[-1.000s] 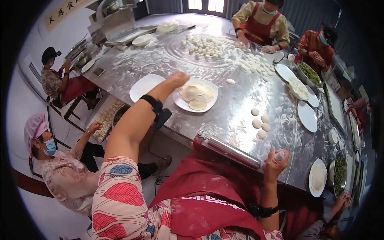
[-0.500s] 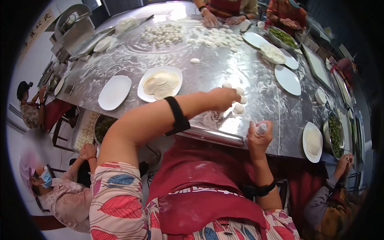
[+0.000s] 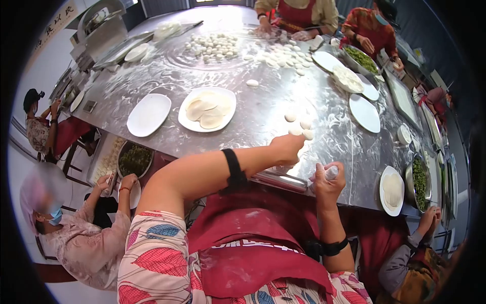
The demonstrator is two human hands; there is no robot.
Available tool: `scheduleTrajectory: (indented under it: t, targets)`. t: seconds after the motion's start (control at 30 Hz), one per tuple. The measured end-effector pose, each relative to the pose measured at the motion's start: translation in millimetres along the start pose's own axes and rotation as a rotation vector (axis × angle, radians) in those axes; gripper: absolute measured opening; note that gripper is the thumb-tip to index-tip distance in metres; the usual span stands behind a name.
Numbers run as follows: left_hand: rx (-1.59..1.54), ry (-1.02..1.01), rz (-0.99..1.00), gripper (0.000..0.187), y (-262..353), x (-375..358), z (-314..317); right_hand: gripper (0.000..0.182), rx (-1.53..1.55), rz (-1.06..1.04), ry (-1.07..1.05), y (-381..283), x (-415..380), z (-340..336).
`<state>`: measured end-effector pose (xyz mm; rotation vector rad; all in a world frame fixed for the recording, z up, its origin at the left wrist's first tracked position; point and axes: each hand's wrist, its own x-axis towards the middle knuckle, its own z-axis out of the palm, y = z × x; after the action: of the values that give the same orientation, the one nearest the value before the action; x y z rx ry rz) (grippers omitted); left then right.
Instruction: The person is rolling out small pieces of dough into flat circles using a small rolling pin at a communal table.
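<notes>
My right hand (image 3: 328,185) is closed around the floury white handle of a metal rolling pin (image 3: 283,181), which lies along the near table edge. My left hand (image 3: 287,150) reaches across above the pin, its fingers curled and turned down; what they hold, if anything, is hidden. Just beyond it are several small round dough pieces (image 3: 305,123) on the floured steel table (image 3: 228,144). Farther left, a white plate (image 3: 230,114) carries a pile of flat, round dough wrappers (image 3: 207,109).
Another white plate (image 3: 148,115) stands left, and one (image 3: 364,113) right. A plate with wrappers (image 3: 392,191) sits near a bowl of green filling (image 3: 419,183). Many dough pieces (image 3: 212,46) lie at the back, where co-workers' hands (image 3: 305,34) work. A seated person (image 3: 83,228) is at left.
My left hand has drawn back from the dough pieces toward the rolling pin. The nearest dough piece no longer shows in its place. My right hand keeps its grip; the view has shifted slightly.
</notes>
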<state>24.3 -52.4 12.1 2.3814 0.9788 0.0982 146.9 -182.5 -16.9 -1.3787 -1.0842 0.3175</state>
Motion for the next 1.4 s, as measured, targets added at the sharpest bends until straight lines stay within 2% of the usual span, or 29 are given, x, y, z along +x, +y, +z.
scheduleTrajectory:
  t: [0.17,0.27,0.3,0.4,0.47,0.5,0.53,0.6,0.7,0.73,0.8,0.83,0.93,0.97,1.07,1.13,1.2,1.23,1.33,1.4]
  targets:
    - [-0.375,0.011,-0.029,0.018,-37,4,11,0.021,0.022,0.043,-0.053,-13,32,10]
    - [-0.215,-0.054,-0.024,0.018,-32,8,8,0.021,-0.043,0.046,-0.061,-9,41,13]
    - [-0.090,-0.041,-0.085,0.017,-25,6,4,0.021,-0.070,0.057,-0.049,-7,35,11]
    - [-0.047,-0.009,-0.098,0.017,-38,-2,0,0.020,-0.043,0.039,-0.014,-2,22,6]
    - [-0.136,0.001,-0.071,0.019,-44,-5,1,0.020,-0.057,-0.006,0.035,8,16,7]
    - [-0.161,-0.005,-0.045,0.019,-44,-7,2,0.020,-0.226,-0.054,0.070,19,29,11]
    - [-0.183,-0.013,-0.014,0.020,-41,-8,2,0.019,-0.166,0.001,0.042,15,42,18]
    - [-0.150,-0.042,-0.022,0.021,-35,-2,-2,0.019,-0.203,-0.148,0.052,43,68,31]
    - [-0.117,-0.101,0.083,0.017,-51,8,-3,0.020,-0.222,-0.016,0.018,15,51,21]
    - [-0.044,-0.043,0.077,0.015,-57,9,2,0.021,-0.252,-0.124,0.039,-5,35,15]
    - [-0.370,-0.053,-0.056,0.011,-62,-7,-4,0.021,0.013,0.037,0.012,1,10,6]
    - [-0.476,-0.128,-0.114,0.008,-63,-9,-3,0.021,-0.043,0.007,0.029,4,10,6]
    - [-0.215,-0.003,0.003,0.009,-46,-10,-3,0.023,-0.201,-0.071,0.080,16,53,28]
    - [-0.201,0.073,-0.038,0.013,-43,-5,0,0.023,-0.227,-0.113,0.078,28,69,37]
    - [-0.251,0.017,-0.021,0.016,-41,2,0,0.022,-0.301,-0.150,0.089,30,73,38]
    - [-0.178,-0.009,0.101,0.016,-49,1,2,0.022,-0.377,-0.173,0.104,22,43,18]
    - [-0.222,0.031,0.061,0.015,-54,-3,2,0.021,-0.075,0.151,0.011,-1,10,4]
    - [-0.273,-0.018,0.024,0.015,-56,-5,1,0.022,-0.053,0.151,0.003,0,6,2]
    - [-0.223,-0.052,0.062,0.016,-52,-6,-5,0.023,-0.257,-0.107,0.071,29,49,22]
    - [-0.216,-0.002,0.018,0.015,-44,-1,-3,0.023,-0.247,-0.127,0.085,32,76,44]
